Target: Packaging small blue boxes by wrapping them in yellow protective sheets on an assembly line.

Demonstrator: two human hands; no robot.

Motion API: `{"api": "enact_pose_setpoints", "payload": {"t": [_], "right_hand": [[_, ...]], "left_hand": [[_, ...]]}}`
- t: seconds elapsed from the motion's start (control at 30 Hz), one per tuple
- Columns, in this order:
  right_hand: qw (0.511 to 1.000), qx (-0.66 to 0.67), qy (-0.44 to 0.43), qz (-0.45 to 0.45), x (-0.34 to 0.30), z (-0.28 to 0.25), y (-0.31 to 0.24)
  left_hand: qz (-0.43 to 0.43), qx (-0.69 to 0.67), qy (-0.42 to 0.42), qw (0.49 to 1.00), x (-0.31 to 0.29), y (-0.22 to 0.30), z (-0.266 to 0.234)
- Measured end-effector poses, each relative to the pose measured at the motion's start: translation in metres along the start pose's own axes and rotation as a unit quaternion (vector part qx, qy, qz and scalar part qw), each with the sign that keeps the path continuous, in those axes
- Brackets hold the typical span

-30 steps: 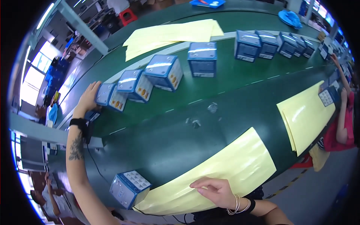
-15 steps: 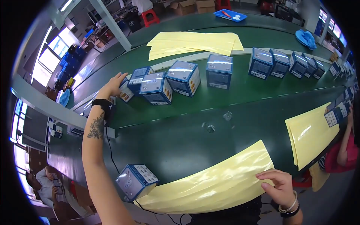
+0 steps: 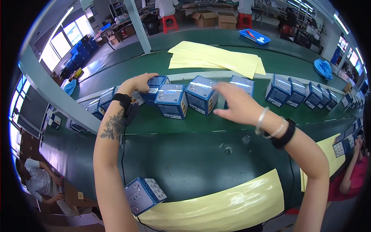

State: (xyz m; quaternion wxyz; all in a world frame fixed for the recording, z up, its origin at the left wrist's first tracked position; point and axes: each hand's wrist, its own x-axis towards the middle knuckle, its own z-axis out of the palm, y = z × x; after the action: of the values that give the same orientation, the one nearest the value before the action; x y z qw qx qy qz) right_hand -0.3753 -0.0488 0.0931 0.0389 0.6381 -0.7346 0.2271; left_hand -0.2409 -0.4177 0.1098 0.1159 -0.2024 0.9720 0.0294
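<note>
My left hand (image 3: 140,83) reaches to the left end of a group of blue cube-shaped boxes, its outstretched fingers against the left side of a box (image 3: 158,82). Its thumb is hidden. In front of that one stands another blue box (image 3: 171,101), and to its right a third box (image 3: 200,92). My right hand (image 3: 239,103) is open at the right side of this third box, thumb and fingers apart. Whether it touches the box I cannot tell. Behind my right hand a further blue box (image 3: 242,84) is partly covered.
Several blue boxes line the green bench on the right (image 3: 279,89). Yellow sheets (image 3: 216,58) lie on the far side. Nearer, a blue box (image 3: 143,195) rests beside a glossy yellow sheet (image 3: 216,210). A co-worker's arm (image 3: 351,166) is at the right edge.
My right hand has risen from the near yellow sheet to the boxes. My left hand has moved right along them. The view has shifted, so the scene sits lower and farther right.
</note>
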Motion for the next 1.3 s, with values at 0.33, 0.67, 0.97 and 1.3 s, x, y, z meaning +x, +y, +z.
{"api": "enact_pose_setpoints", "payload": {"t": [0.33,0.67,0.97,1.3], "right_hand": [[0.974,-0.045,-0.202,0.087,0.073,0.002,0.036],[0.929,-0.193,-0.284,0.137,0.078,-0.006,0.019],[0.993,-0.081,-0.080,0.027,0.116,0.076,-0.039],[0.974,-0.150,-0.163,0.055,0.092,0.040,-0.016]], "left_hand": [[-0.009,0.094,0.090,0.992,-0.073,0.042,-0.007],[0.112,0.193,0.208,0.952,-0.082,0.015,0.036],[0.018,0.081,0.102,0.991,-0.080,0.033,0.026],[-0.215,-0.153,0.061,0.963,-0.047,-0.049,0.008]]}}
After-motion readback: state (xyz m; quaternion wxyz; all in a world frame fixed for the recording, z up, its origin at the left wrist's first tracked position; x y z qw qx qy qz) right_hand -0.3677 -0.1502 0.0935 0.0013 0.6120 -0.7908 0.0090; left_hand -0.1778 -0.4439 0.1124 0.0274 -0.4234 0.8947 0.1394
